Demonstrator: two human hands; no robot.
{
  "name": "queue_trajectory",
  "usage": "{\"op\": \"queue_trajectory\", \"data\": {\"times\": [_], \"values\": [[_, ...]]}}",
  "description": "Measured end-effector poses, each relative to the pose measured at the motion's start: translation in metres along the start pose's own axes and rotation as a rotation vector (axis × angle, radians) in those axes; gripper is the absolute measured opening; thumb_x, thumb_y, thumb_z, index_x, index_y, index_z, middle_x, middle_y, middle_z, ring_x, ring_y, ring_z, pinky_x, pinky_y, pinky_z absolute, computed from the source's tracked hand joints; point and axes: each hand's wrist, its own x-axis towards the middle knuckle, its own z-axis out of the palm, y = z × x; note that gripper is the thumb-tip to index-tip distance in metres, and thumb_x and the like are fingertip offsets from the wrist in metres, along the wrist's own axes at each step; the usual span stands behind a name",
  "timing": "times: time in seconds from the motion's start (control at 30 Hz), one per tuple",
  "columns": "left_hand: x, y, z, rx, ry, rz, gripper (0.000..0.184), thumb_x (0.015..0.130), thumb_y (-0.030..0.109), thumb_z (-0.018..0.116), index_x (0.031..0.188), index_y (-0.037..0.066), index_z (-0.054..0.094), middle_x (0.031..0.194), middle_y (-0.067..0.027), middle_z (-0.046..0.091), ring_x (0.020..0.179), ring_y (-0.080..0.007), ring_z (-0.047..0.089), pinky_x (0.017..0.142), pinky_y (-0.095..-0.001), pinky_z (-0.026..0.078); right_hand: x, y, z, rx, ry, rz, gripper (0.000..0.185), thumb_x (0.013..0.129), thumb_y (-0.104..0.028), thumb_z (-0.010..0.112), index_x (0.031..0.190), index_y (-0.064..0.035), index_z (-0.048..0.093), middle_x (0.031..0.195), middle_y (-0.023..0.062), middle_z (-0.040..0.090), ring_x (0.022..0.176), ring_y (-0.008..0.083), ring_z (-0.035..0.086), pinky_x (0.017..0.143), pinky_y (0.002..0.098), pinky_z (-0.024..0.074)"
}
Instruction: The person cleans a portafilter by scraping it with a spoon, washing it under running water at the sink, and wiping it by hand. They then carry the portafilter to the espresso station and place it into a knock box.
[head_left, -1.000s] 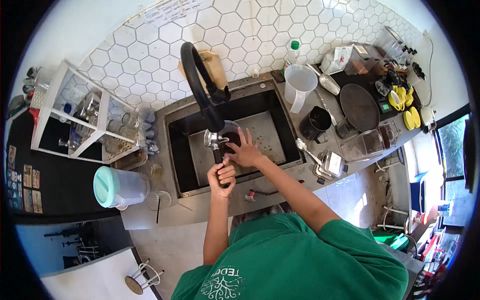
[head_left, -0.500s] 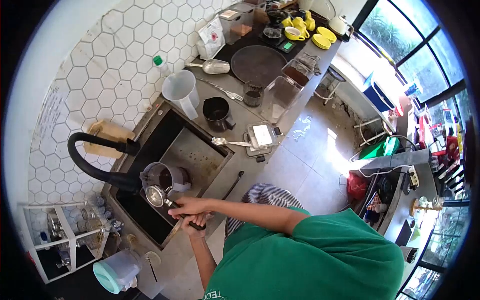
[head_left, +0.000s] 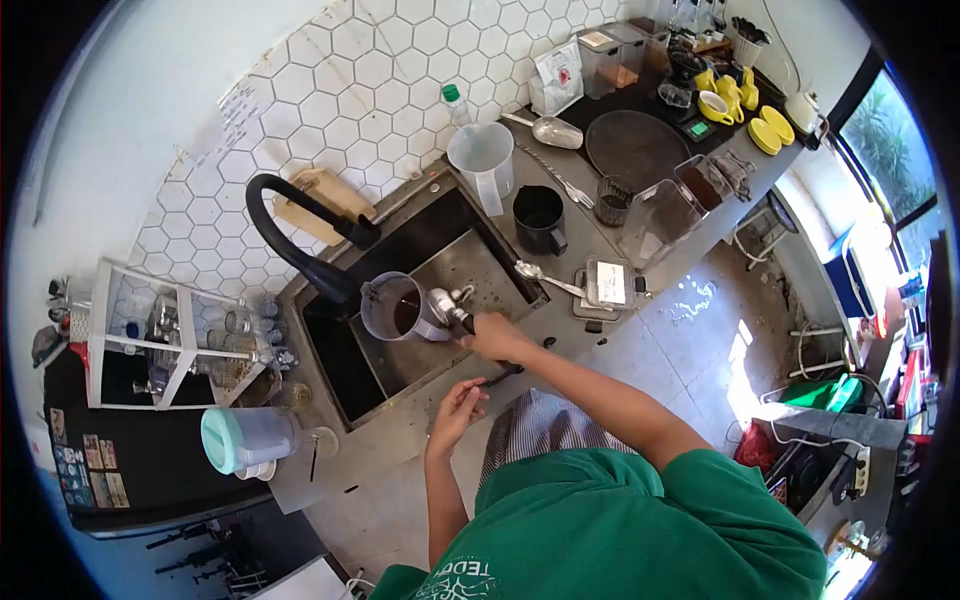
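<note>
My right hand [head_left: 497,338] grips the dark handle of a portafilter [head_left: 446,305], whose metal head is over the sink, against the right side of a clear pitcher. Dark liquid or residue shows inside that pitcher [head_left: 385,303], which stands in the sink [head_left: 440,262] beneath the black faucet [head_left: 330,275]. My left hand [head_left: 458,408] hangs in front of the counter edge, fingers loosely curled and apart, holding nothing. A dark handle-like object lies at the counter edge between the hands.
Right of the sink are a clear jug [head_left: 482,160], a black pitcher [head_left: 540,215], a spoon [head_left: 545,275] and a lidded container [head_left: 608,283]. A glass rack [head_left: 180,345] and a mint-lidded pitcher [head_left: 250,438] stand on the left.
My left hand has let go of the portafilter handle and moved down toward me. My right hand now holds the portafilter, shifted right beside the pitcher. The camera view has turned.
</note>
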Motion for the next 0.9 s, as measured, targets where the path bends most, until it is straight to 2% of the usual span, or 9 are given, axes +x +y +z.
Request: {"op": "queue_trajectory", "data": {"times": [0.07,0.37,0.53,0.6,0.63,0.7,0.77,0.87,0.9], "values": [[-0.005,-0.019,-0.003,-0.014,0.115,0.067,0.028,0.090,0.029,0.047,0.109,0.009,0.054,0.090,0.0003,0.058,0.072,-0.0071,0.051,0.062,-0.0209,0.039,-0.005,0.002,0.000,-0.928,0.480,-0.238,0.034,0.077,-0.026,0.062,0.087,0.0054,0.054,0.088,0.0209,0.061,0.081,0.0345,0.060,0.069,0.0434,0.0471],[-0.031,-0.031,-0.018,-0.146,0.321,0.117,0.024,0.090,0.028,0.047,0.105,0.011,0.057,0.077,0.0028,0.055,0.061,-0.0037,0.042,0.056,-0.0180,0.035,0.001,-0.013,-0.001,-0.912,0.226,-0.101,0.050,0.072,-0.026,0.064,0.106,0.0070,0.050,0.103,0.0237,0.057,0.096,0.0365,0.055,0.081,0.0393,0.0451],[-0.037,-0.045,-0.020,-0.161,0.346,0.099,0.026,0.090,0.029,0.048,0.105,0.011,0.057,0.077,0.0021,0.055,0.062,-0.0043,0.043,0.057,-0.0182,0.036,-0.006,-0.012,-0.005,-0.673,0.126,-0.251,0.041,0.070,-0.018,0.066,0.104,-0.0001,0.052,0.096,0.0192,0.059,0.077,0.0288,0.062,0.064,0.0405,0.0492],[-0.041,-0.045,-0.019,-0.157,0.320,0.113,0.026,0.090,0.030,0.048,0.105,0.011,0.057,0.077,0.0017,0.055,0.063,-0.0044,0.043,0.059,-0.0182,0.036,-0.021,-0.005,0.006,-1.269,0.687,-0.635,0.033,0.069,-0.012,0.065,0.098,-0.0004,0.053,0.077,0.0134,0.058,0.061,0.0209,0.060,0.050,0.0332,0.0476],[-0.044,-0.046,-0.019,-0.177,0.338,0.107,0.026,0.090,0.030,0.048,0.105,0.011,0.057,0.077,0.0017,0.055,0.063,-0.0044,0.043,0.059,-0.0182,0.036,-0.018,-0.009,0.003,-1.282,0.659,-0.642,0.033,0.069,-0.012,0.065,0.098,-0.0004,0.053,0.077,0.0134,0.058,0.061,0.0209,0.060,0.050,0.0332,0.0476],[-0.046,-0.044,-0.023,-0.181,0.341,0.114,0.026,0.089,0.031,0.048,0.104,0.012,0.057,0.077,0.0016,0.055,0.063,-0.0047,0.044,0.060,-0.0184,0.037,-0.002,-0.031,-0.013,-0.675,0.165,0.026,0.030,0.069,-0.009,0.063,0.095,-0.0001,0.052,0.065,0.0105,0.055,0.054,0.0171,0.057,0.045,0.0289,0.0450],[-0.051,-0.047,-0.029,-0.191,0.363,0.103,0.026,0.089,0.030,0.048,0.104,0.010,0.057,0.079,0.0006,0.056,0.069,-0.0058,0.048,0.061,-0.0196,0.039,0.030,-0.005,-0.029,-0.276,-0.038,0.192,0.027,0.068,-0.010,0.064,0.090,0.0001,0.052,0.063,0.0125,0.056,0.052,0.0172,0.057,0.046,0.0314,0.0452],[-0.048,-0.048,-0.041,-0.207,0.388,0.089,0.025,0.089,0.029,0.049,0.104,0.010,0.057,0.081,-0.0001,0.058,0.075,-0.0072,0.053,0.063,-0.0211,0.041,0.015,0.011,-0.022,-1.240,0.586,-0.404,0.027,0.069,-0.010,0.056,0.092,0.0034,0.055,0.067,0.0191,0.060,0.061,0.0280,0.062,0.054,0.0363,0.0494],[-0.053,-0.054,-0.043,-0.208,0.391,0.055,0.026,0.089,0.029,0.049,0.104,0.010,0.057,0.081,0.0001,0.057,0.075,-0.0074,0.053,0.063,-0.0212,0.041,0.021,0.024,-0.030,-1.246,0.574,-0.394,0.027,0.069,-0.010,0.056,0.092,0.0034,0.055,0.067,0.0191,0.060,0.061,0.0280,0.062,0.054,0.0363,0.0494]]}}
